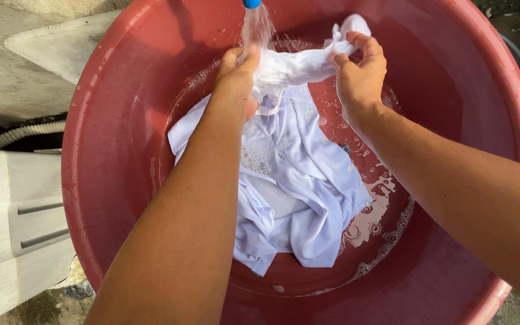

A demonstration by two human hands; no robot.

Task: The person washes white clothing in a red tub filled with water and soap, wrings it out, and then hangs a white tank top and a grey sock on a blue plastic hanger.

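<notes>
A wet white shirt (299, 186) lies in a big red plastic basin (109, 168) with shallow soapy water. My left hand (236, 78) and my right hand (359, 69) each grip a bunched part of the shirt near the far side of the basin, holding it stretched between them. A stream of water (257, 27) falls from a blue tap tip (251, 3) onto the cloth next to my left hand. The rest of the shirt, with small buttons, trails down into the water.
A white plastic object (13, 222) stands left of the basin, with a ribbed grey hose (22, 133) behind it. A pale slab (61, 45) lies at the upper left on concrete ground. Foam rings the water's edge (386, 241).
</notes>
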